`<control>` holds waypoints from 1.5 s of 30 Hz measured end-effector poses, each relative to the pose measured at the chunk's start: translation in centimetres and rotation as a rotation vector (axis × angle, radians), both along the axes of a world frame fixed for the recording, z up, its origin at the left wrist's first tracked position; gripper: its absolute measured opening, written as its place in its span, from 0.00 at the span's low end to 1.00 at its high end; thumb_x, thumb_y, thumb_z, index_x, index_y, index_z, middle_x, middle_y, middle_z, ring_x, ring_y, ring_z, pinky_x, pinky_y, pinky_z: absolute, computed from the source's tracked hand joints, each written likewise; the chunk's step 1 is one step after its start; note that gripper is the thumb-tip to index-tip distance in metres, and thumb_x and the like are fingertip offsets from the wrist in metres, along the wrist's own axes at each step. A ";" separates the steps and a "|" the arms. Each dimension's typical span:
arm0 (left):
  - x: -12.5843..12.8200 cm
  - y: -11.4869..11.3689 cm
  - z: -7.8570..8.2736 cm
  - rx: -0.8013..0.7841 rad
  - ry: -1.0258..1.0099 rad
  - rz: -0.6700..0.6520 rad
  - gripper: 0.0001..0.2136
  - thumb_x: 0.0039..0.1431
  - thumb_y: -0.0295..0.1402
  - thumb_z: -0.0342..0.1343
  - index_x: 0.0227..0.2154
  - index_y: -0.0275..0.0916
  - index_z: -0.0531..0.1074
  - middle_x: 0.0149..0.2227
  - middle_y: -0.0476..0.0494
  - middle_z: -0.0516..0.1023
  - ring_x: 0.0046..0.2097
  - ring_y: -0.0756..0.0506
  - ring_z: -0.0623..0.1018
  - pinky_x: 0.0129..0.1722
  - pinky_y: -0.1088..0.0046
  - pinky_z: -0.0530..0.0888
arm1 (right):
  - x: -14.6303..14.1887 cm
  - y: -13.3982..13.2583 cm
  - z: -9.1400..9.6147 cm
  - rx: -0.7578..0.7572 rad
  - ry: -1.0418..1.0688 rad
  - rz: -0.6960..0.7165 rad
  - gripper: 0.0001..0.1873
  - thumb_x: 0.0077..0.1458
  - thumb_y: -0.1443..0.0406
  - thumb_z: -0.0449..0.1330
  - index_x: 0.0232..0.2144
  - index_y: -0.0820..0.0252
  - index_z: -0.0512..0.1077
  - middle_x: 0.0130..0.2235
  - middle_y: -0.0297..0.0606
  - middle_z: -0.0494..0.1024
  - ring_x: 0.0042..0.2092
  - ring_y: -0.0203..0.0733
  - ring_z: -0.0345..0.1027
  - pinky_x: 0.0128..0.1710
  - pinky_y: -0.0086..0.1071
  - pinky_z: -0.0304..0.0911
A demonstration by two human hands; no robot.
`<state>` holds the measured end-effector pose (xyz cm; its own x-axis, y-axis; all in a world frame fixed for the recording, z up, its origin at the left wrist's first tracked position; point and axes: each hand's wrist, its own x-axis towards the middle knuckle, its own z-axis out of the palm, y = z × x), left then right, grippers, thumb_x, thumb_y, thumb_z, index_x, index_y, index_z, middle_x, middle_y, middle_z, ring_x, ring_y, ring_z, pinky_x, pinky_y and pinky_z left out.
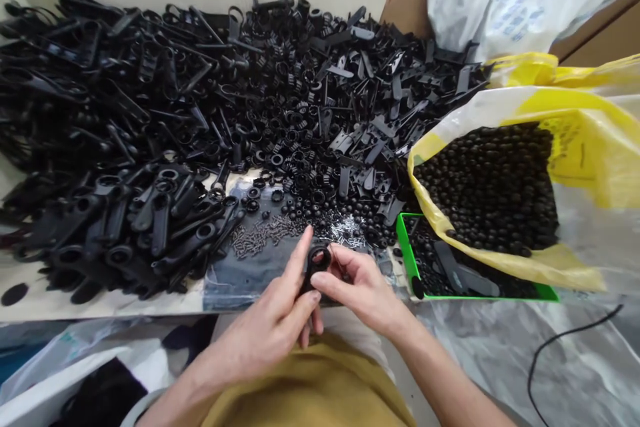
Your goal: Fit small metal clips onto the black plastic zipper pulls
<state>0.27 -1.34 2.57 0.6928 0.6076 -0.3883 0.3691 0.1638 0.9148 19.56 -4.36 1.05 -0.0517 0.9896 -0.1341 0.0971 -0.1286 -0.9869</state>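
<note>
My left hand (267, 323) and my right hand (363, 287) meet just above the front edge of the work board, both gripping a black plastic lever with a ring head (319, 260). The lever's lower part is hidden by my fingers. Right in front of the hands lie loose dark screws (263, 237) and small silver pins (347, 230) on a clear plastic sheet (250, 283). Behind them spreads a heap of black plastic rings (285, 97), with long black lever parts (125, 147) heaped to the left.
To the right, a yellow-and-white plastic bag (440, 227) holds many black round knobs (485, 187) and leans over a green tray (480, 296) of black parts. A white sack (515, 0) and cardboard (407, 3) stand behind; a black cable (555, 347) lies lower right.
</note>
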 end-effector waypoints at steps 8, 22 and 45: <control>0.6 -0.5 -1.7 0.197 -0.063 0.224 0.31 0.72 0.41 0.51 0.73 0.52 0.46 0.52 0.43 0.80 0.48 0.43 0.79 0.51 0.63 0.75 | -0.9 -1.1 -1.0 0.181 -0.142 -0.188 0.17 0.62 0.62 0.60 0.25 0.55 0.59 0.27 0.26 0.59 0.29 0.35 0.54 0.29 0.29 0.52; 1.2 -1.7 -4.1 0.593 0.114 0.482 0.13 0.72 0.34 0.44 0.28 0.43 0.60 0.31 0.48 0.71 0.35 0.45 0.72 0.36 0.70 0.66 | -3.6 0.3 -4.8 -0.030 0.107 -0.251 0.23 0.57 0.45 0.65 0.38 0.58 0.76 0.33 0.37 0.78 0.35 0.45 0.69 0.36 0.33 0.69; -15.6 11.5 0.0 1.307 0.856 1.046 0.14 0.66 0.44 0.54 0.32 0.40 0.76 0.47 0.27 0.74 0.58 0.18 0.65 0.49 0.30 0.66 | -10.8 18.7 6.4 0.353 -0.821 0.001 0.15 0.69 0.56 0.59 0.55 0.48 0.75 0.34 0.26 0.82 0.34 0.35 0.74 0.34 0.25 0.64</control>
